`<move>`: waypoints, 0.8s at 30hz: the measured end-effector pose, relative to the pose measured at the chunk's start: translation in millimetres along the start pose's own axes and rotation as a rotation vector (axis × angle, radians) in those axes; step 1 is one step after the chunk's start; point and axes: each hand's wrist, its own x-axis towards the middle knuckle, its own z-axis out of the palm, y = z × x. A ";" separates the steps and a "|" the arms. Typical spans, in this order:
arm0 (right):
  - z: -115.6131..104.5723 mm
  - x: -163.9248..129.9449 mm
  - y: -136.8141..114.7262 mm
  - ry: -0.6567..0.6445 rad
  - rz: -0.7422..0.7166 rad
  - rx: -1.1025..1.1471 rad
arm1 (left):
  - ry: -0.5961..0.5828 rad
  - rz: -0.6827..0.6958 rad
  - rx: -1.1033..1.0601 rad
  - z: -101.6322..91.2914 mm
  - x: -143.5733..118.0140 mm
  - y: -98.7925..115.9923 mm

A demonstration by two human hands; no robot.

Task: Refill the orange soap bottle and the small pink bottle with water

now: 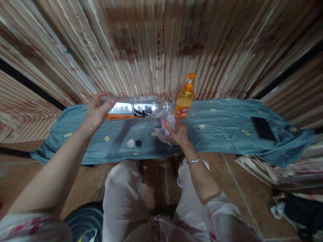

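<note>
A teal cloth [222, 121] dotted with small yellow marks covers a low table standing against the striped wall, and everything else can be placed from it. Above the cloth's left half, the large clear bottle [136, 108] lies almost level, its long axis running left to right: the base is in the left hand [94, 112] and the open neck points right, ending just over the mouth of the small bottle [168, 125]. The left hand wraps the large bottle's base end with fingers curled over the top, the forearm reaching up from the lower left. The right hand [179, 132] grips the small pink-labelled bottle from the side and holds it upright just above the cloth near its middle, so the two bottle mouths meet or nearly meet; whether they touch cannot be told. The right hand is nearer that meeting point, while the left sits at the far end of the large bottle. An orange pump bottle [185, 99] stands upright on the cloth just behind the small bottle. A black phone [263, 128] lies flat well out on the cloth's right side. On the cloth below the large bottle lie a white cap [130, 143] and a black cap [138, 143], side by side. A thin bracelet [193, 161] circles the right wrist.
</note>
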 end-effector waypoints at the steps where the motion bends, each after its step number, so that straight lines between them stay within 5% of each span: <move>1: -0.3 0.1 -0.6 0.000 0.002 0.003 | -0.005 0.001 -0.008 0.0 0.0 -0.5; 24: -2.0 0.3 -5.8 0.008 0.009 0.001 | -0.029 -0.010 0.009 -1.0 0.8 -1.6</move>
